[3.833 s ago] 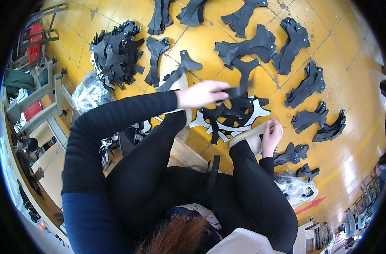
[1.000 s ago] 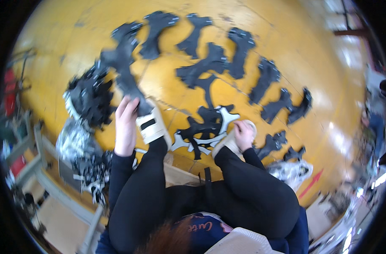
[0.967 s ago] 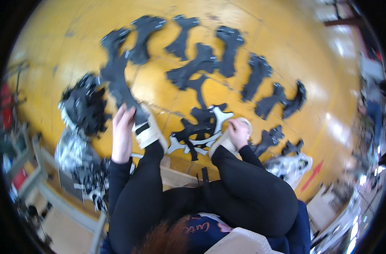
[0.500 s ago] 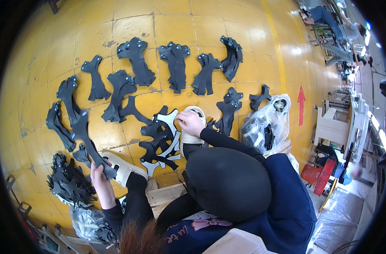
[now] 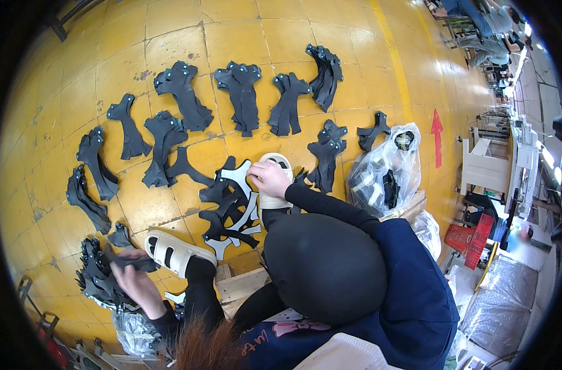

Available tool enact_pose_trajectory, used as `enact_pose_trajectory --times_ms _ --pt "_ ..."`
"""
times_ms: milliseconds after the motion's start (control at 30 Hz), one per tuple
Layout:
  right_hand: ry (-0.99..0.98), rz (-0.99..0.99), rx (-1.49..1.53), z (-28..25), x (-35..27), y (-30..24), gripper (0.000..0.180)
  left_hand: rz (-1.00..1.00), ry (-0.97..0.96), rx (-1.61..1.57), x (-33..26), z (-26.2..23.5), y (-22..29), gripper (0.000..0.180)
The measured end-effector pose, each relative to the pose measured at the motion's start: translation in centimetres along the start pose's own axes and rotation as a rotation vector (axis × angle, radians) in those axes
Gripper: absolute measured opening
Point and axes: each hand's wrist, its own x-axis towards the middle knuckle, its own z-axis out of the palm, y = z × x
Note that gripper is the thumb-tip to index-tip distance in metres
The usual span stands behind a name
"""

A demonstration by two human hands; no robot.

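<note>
My left hand (image 5: 138, 287), a little smeared by motion, grips a black forked flat piece (image 5: 146, 265) beside the heap of black pieces (image 5: 99, 277) at lower left. A smaller black piece (image 5: 120, 236) lies just beyond it. My right hand (image 5: 272, 179) pinches the end of a white forked piece (image 5: 236, 175), above my right sandal (image 5: 273, 200). Under and around that piece is a loose tangle of black forked pieces (image 5: 216, 225), some showing white faces.
Stacks of black pieces (image 5: 239, 95) lie in an arc on the yellow tiled floor (image 5: 244, 31). A clear plastic bag (image 5: 385, 169) stands at right, another bag (image 5: 133, 333) at lower left. Wooden boards (image 5: 241, 285) lie beneath my legs. People work at far right.
My left hand has swung the black forked piece from upright down beside the lower-left heap. My right hand keeps its hold on the white piece. The whole view has shifted slightly.
</note>
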Motion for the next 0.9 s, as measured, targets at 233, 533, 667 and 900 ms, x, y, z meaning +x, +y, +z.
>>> enact_pose_trajectory --times_ms 233,533,667,900 --pt "-0.006 -0.001 0.013 0.0 0.5 -0.4 0.01 -0.42 0.182 -0.093 -0.3 -2.2 -2.7 0.016" --pt "0.014 -0.021 -0.016 0.4 0.0 0.1 0.008 -0.886 -0.732 0.185 -1.9 2.2 -1.6 0.018" --pt "0.015 -0.016 -0.018 0.1 0.1 -0.1 0.008 -0.729 -0.313 0.041 -1.6 2.7 -0.8 0.025" --pt "0.01 -0.007 -0.016 0.0 0.0 0.0 0.008 -0.336 -0.018 -0.221 -0.8 1.7 -0.6 0.022"
